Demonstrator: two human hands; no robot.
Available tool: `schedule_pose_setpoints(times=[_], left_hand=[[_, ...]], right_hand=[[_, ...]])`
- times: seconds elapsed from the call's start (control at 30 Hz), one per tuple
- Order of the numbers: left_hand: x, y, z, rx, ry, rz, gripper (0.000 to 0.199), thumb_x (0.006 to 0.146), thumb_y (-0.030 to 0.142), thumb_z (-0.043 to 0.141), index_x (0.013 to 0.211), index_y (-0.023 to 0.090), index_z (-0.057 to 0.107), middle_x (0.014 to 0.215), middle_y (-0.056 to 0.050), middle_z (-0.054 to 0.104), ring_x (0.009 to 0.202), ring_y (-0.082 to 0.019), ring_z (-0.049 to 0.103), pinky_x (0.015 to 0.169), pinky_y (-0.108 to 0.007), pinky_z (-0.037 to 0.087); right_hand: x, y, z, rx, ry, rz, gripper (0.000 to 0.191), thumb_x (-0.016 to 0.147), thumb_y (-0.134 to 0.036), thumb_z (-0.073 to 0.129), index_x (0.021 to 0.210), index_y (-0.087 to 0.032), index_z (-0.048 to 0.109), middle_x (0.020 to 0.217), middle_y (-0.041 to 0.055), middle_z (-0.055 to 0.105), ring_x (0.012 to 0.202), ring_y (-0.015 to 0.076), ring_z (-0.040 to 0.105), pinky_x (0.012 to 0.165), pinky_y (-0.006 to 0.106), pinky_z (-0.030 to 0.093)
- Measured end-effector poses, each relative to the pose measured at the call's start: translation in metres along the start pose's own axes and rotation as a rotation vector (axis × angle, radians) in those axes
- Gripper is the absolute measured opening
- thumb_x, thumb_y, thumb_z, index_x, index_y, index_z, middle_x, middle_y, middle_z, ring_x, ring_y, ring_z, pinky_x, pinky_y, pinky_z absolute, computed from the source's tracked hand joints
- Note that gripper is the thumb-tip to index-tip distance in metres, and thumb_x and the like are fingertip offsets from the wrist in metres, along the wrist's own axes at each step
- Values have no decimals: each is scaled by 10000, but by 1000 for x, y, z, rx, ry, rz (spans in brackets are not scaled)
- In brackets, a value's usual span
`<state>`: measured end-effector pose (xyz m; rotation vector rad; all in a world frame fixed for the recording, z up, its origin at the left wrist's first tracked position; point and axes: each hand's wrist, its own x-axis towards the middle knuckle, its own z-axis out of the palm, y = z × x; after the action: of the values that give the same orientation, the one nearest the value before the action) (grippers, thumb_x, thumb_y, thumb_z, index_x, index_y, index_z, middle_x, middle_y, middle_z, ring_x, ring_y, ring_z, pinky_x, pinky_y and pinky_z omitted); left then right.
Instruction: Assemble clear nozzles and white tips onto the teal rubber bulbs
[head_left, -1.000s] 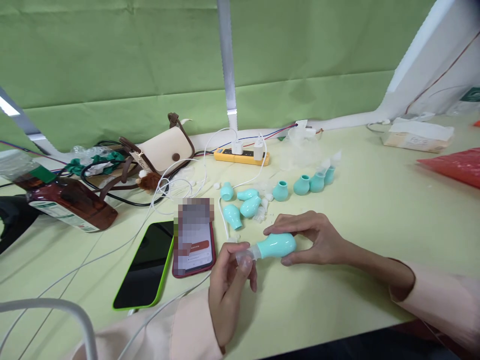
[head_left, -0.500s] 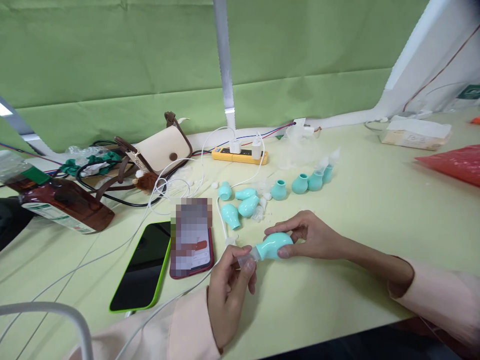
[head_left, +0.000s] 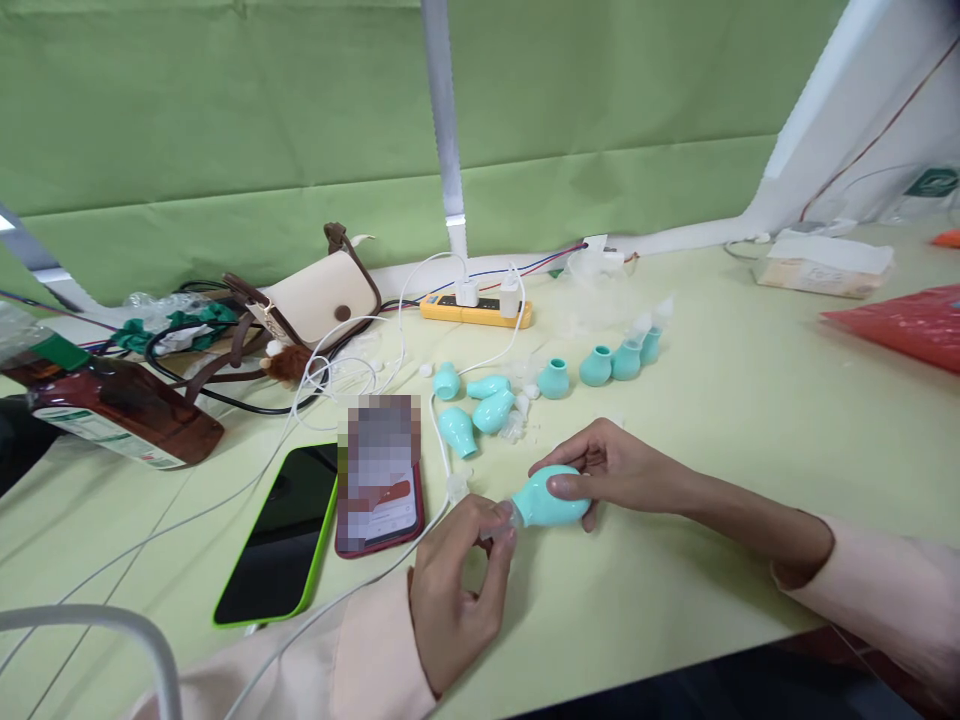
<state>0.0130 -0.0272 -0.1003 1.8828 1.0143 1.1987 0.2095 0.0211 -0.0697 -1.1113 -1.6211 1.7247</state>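
Observation:
A glossy turquoise rubber bulb lies sideways in my right hand, thumb on top and fingers behind it. Its narrow neck points left. At the neck's mouth sits a small translucent plastic piece, pinched between the thumb and forefinger of my left hand. My fingertips cover much of that piece, so how far it goes into the neck cannot be seen. Beyond my hands lie several more turquoise bulbs, some on their sides. Others, such as one bulb, stand upright with the mouth up.
Left of my hands lie a phone in a green case and a phone in a red case. White cables cross the table. Further back are a handbag, a yellow power strip, a brown bottle and a red bag.
My left fingers have shifted up close to the bulb's neck and pinch the plastic piece more tightly. My right thumb has moved onto the top of the bulb, which has turned slightly.

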Motion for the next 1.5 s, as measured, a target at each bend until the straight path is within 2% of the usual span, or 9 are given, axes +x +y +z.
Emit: schedule_pose_setpoints(times=[0.17,0.37,0.5,0.67,0.8,1.03,1.2,1.37,1.5], left_hand=[[1,1,-4,142,1,189,239,729,3,495,861,192,558,762,-69,583,698,-179,535,619,-269,413],[5,-4,-8,248,-76,278,265,742,-4,472,888,191,576,800,-100,580,706,-185,539,591,-271,419],[10,-5,-9,-20,-73,137,170,756,41,501,788,196,563,722,-45,551,596,-138,510,533,-251,410],[12,5,-10,-437,-82,-145,87,762,121,536,700,181,535,685,-3,511,449,-85,496,400,-212,396],[18,11,-10,-595,-93,-358,115,717,164,600,650,157,507,588,16,525,356,-70,483,341,-191,367],[29,8,-14,-766,-179,-617,118,722,212,588,690,150,492,521,22,564,293,-73,498,276,-155,366],[35,0,-16,-872,-246,-786,161,676,223,624,699,155,480,501,10,589,260,-65,477,230,-123,322],[35,5,-15,-873,-235,-816,167,689,232,614,698,160,463,492,12,582,284,-64,484,256,-123,329],[29,14,-12,-856,-198,-759,155,765,231,545,699,176,416,523,34,543,314,-42,451,307,-133,305]], right_hand=[[-1,-3,2,82,-44,117,331,690,-428,592,650,-102,637,460,-13,532,380,51,479,350,143,447],[1,0,3,103,-73,163,456,746,-507,484,590,-91,588,520,29,583,295,5,359,257,112,283],[-1,1,7,30,18,29,340,713,-432,569,701,-98,633,421,-33,470,320,30,403,281,121,320],[-8,3,11,-54,124,-69,347,690,-388,610,897,-112,651,488,-7,526,341,46,435,295,146,358],[-11,4,10,-172,150,-145,336,675,-371,629,903,-125,658,519,-4,537,367,44,430,314,149,373],[-14,1,3,-744,230,-732,363,650,-311,675,976,-167,609,731,28,663,574,97,564,517,196,463],[-18,-1,1,-1101,217,-1019,316,717,-249,629,1008,-168,536,954,64,642,698,118,598,580,228,478],[-21,0,3,-1306,263,-1085,250,743,-216,594,975,-172,513,1011,76,610,702,117,581,545,236,451],[-15,-1,9,-1384,312,-1002,253,798,-265,492,1010,-131,462,922,93,611,778,158,585,566,252,453]])
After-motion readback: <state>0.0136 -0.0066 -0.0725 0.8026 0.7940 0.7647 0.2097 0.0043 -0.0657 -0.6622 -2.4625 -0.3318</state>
